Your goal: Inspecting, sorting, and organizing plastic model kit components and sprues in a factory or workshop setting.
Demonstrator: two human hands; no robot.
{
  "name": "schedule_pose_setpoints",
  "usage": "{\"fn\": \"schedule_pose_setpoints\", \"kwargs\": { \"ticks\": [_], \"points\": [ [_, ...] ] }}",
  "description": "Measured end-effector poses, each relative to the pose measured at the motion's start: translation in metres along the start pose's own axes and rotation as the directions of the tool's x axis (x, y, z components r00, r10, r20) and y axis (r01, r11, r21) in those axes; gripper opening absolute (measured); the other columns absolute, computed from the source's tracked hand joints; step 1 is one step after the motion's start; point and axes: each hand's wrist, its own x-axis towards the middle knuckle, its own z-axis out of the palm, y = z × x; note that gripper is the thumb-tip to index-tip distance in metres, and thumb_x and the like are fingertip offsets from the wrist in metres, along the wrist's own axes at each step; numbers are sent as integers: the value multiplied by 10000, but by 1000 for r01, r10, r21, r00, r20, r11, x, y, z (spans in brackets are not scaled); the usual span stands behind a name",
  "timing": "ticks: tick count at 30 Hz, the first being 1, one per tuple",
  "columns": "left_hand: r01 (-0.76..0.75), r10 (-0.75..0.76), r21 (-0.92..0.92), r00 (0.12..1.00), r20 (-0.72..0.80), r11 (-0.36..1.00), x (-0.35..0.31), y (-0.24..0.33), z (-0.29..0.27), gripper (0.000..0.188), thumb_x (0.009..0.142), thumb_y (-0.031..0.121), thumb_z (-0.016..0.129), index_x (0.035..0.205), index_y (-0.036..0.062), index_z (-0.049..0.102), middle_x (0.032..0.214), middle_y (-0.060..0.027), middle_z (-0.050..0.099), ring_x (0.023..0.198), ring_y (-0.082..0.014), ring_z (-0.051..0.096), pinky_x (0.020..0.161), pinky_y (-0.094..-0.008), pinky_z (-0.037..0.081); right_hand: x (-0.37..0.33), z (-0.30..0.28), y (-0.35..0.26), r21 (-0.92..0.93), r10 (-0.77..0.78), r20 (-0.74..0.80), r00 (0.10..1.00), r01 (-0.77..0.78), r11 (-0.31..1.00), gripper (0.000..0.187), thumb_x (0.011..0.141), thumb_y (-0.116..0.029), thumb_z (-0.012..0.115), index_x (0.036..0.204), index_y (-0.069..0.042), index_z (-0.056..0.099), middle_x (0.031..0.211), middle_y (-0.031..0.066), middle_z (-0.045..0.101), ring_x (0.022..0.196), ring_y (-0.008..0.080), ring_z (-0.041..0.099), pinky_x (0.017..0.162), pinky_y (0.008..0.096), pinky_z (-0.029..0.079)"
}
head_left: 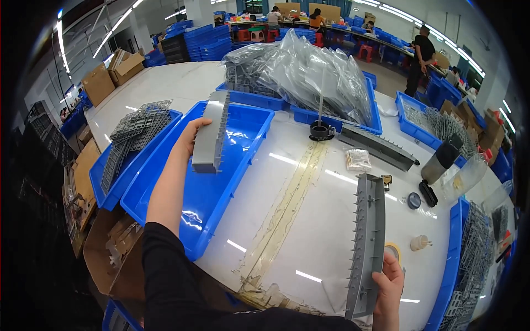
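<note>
A long grey plastic part with small pegs along its edge (212,132) is gripped in my left hand (195,134), held over a blue plastic bin (182,218). My right hand (390,280) is closed around the lower end of another grey plastic part (371,231), a trough-like piece with a row of pegs down its left side. This second part is held above the white table (287,237). Behind my right fingers a roll of yellowish tape (393,250) is partly hidden. A third long dark-grey part (378,146) lies on the table farther off.
Clear plastic bags (309,71) heap over blue bins at the back. Grey lattice pieces fill a left bin (102,190) and a right bin (450,281). A black round-based stand (320,131), a packet of cotton swabs (359,160), a small bottle (420,243) and a tumbler (441,160) stand about.
</note>
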Motion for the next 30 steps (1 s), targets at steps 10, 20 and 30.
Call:
{"fn": "schedule_pose_setpoints", "kwargs": {
  "ticks": [10, 20, 30],
  "points": [
    [173, -183, 345, 983, -4, 923, -5, -38, 36, 756, 698, 393, 700, 1326, 21, 503, 1262, -219, 536, 1114, -333, 544, 909, -384, 448, 4, -5, 7, 38, 24, -49, 999, -22, 999, 532, 713, 134, 423, 1231, 38, 496, 1191, 183, 570, 1031, 226, 566, 901, 289, 429],
    [-14, -79, 678, 991, 107, 735, 2, -32, 39, 698, 831, 446, 620, 1396, 76, 443, 1411, -163, 447, 1278, -372, 440, 1064, -468, 365, 2, 6, 13, 25, 76, -10, 997, -75, 997, 513, 728, 134, 444, 1230, 37, 494, 1191, 181, 565, 1023, 211, 563, 891, 288, 438],
    [-450, 32, 488, 759, 650, 748, -181, -39, 172, 692, 956, 394, 499, 1428, -49, 254, 1344, -287, 448, 1268, -388, 439, 1035, -453, 395, 8, 49, 7, 90, -56, 58, 997, 50, 995, 516, 770, 125, 460, 1276, 27, 444, 1274, 174, 494, 996, 198, 554, 877, 290, 449]
  ]
}}
